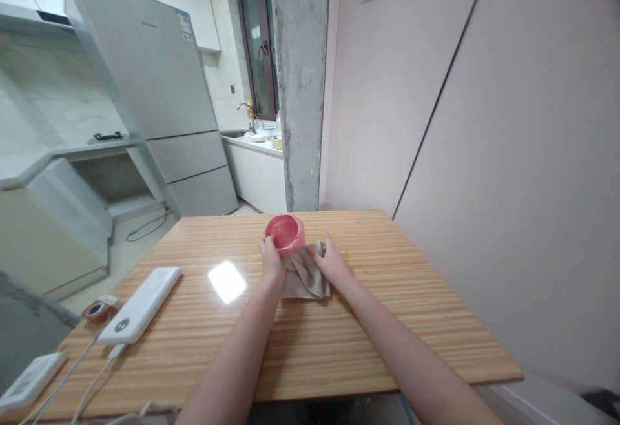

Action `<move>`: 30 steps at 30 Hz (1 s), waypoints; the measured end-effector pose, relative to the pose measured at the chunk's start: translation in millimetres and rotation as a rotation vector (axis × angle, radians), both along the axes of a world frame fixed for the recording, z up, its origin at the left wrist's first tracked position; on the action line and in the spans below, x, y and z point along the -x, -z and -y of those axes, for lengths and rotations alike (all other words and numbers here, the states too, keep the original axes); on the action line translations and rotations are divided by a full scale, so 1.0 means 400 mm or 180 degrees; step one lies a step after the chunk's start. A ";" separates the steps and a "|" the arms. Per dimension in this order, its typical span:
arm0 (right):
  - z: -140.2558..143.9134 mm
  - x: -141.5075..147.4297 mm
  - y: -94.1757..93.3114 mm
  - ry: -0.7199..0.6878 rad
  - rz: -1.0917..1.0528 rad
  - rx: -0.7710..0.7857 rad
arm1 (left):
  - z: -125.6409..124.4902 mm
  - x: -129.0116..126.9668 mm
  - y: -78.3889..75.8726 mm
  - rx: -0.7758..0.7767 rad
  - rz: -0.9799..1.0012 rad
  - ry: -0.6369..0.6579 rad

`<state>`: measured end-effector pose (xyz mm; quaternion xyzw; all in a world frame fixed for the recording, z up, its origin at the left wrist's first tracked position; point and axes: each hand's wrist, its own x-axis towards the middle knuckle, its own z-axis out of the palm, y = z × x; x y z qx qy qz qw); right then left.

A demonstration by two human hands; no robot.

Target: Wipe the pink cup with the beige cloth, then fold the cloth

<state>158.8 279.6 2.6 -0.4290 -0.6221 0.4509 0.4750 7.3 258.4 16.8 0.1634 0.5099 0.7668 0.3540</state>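
Observation:
A pink bowl (296, 226) is tilted so that its hollow faces me, over the far middle of the wooden table. My left hand (271, 256) grips its near left rim, the thumb inside and the other fingers hidden beneath. Below and to the right of the bowl hangs a grey-brown cloth (306, 278), its lower part close to or on the tabletop. My right hand (330, 259) pinches the cloth's upper right corner, with the index finger stretched out. Whether the cloth touches the bowl's underside I cannot tell.
On the table's (407, 321) left side lie a white power bank (145, 305) with cables, a small reddish-brown device (99, 309) and another white box-like object (31, 380). A wall (484, 154) runs along the right. A fridge (155, 89) and a sink counter (256, 173) stand beyond.

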 end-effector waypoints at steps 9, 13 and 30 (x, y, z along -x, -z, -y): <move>0.016 -0.013 -0.047 -0.0305 0.0595 -0.1703 | 0.011 -0.056 -0.022 -0.0430 -0.0281 0.1320; -0.060 -0.073 -0.038 0.0533 0.0687 -0.1619 | 0.015 -0.055 -0.019 -0.0377 -0.1052 0.1806; -0.227 -0.339 0.078 0.2620 0.1934 -0.0545 | 0.096 -0.083 -0.053 0.0886 -0.5607 0.3115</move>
